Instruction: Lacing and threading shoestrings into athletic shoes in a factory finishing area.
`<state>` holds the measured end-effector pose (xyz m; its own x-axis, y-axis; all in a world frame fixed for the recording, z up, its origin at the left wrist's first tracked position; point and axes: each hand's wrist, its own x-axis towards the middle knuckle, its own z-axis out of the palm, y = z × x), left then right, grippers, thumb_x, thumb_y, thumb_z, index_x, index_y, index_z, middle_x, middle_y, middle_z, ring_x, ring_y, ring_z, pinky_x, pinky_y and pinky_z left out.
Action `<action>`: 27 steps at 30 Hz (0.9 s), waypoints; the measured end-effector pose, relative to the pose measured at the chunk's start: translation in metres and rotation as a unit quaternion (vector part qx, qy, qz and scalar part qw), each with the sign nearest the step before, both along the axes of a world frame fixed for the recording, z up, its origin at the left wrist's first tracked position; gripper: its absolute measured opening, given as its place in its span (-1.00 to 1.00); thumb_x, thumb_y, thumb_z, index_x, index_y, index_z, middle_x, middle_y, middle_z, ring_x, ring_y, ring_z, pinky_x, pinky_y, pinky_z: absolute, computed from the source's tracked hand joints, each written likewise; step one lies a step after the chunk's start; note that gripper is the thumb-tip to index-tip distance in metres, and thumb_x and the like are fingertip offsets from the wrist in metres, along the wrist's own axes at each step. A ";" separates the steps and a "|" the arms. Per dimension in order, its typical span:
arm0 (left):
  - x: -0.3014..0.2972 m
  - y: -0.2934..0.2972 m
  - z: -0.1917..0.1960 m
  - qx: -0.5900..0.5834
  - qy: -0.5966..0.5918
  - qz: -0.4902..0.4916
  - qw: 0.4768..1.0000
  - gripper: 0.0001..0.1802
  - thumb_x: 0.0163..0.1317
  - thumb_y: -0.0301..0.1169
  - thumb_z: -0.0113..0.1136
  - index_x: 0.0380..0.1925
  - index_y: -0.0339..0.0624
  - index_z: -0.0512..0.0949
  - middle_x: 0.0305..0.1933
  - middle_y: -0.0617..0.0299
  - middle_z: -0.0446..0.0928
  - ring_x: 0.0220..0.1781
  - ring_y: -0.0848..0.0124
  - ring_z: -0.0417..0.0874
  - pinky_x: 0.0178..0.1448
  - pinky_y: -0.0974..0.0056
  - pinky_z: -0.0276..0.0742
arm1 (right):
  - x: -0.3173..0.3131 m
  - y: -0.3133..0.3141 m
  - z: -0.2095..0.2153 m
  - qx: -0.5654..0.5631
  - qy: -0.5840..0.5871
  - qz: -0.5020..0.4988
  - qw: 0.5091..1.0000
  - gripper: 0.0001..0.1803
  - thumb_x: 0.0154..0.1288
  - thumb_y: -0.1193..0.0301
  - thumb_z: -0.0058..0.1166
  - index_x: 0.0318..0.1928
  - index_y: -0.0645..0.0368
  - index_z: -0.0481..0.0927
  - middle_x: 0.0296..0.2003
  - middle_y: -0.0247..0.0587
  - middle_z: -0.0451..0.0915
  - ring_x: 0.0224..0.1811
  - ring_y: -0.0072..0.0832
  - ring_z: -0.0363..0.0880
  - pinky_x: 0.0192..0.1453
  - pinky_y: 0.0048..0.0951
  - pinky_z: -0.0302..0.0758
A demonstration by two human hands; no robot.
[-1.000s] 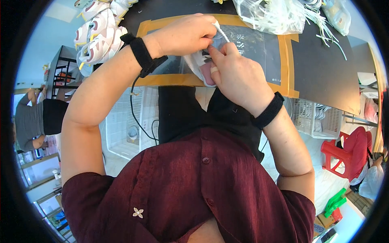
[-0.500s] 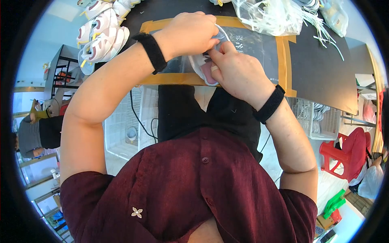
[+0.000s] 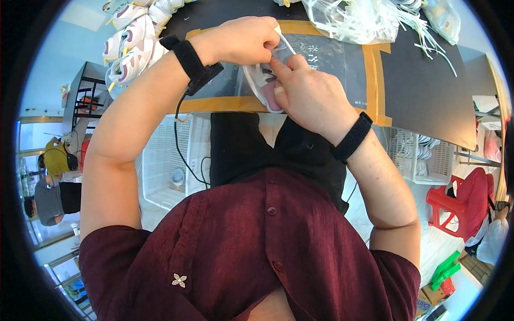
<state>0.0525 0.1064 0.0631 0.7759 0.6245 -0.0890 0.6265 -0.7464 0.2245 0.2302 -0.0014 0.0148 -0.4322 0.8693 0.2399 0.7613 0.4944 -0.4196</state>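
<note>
A white and pink sneaker [image 3: 271, 96] lies at the table's near edge, its pink end toward me, between my two hands. My left hand [image 3: 243, 41] is closed at its far end, fingers curled by the white rim. My right hand [image 3: 316, 92] comes from the right, its thumb and index finger pressed against the sneaker's side and opening. The index fingertip is close to my left fingers. The hands cover part of the sneaker, and whether they pinch a small part is hidden. Black bands circle both wrists.
Similar sneakers [image 3: 131, 45] are piled at the left. Brown tape [image 3: 377, 85] frames a dark clear-covered sheet on the black table [image 3: 428, 96]. A plastic bag [image 3: 350, 24] and white strips [image 3: 428, 37] lie at the far right. White crates [image 3: 163, 160] stand below; a cable hangs from my left wristband.
My left hand has turned and shifted slightly left, tilting the sneaker and showing more of its opening. The right hand has moved slightly left with it.
</note>
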 end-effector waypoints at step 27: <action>-0.022 -0.008 -0.003 -0.055 -0.104 -0.042 0.992 -0.83 0.20 -0.45 0.09 -0.46 -0.37 0.46 0.10 0.03 0.52 -0.05 0.18 0.56 -0.02 0.26 0.44 | -0.001 0.006 0.005 0.022 -0.066 0.044 0.997 -0.51 0.24 0.28 0.02 0.19 0.09 0.49 -0.23 0.00 0.56 -0.38 -0.12 0.68 -0.27 -0.19 0.64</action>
<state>0.0305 0.0988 0.0601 0.8334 0.5525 0.0151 0.4945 -0.7576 0.4260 0.2291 0.0046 0.0200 -0.5363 0.8168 0.2125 0.7614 0.5769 -0.2958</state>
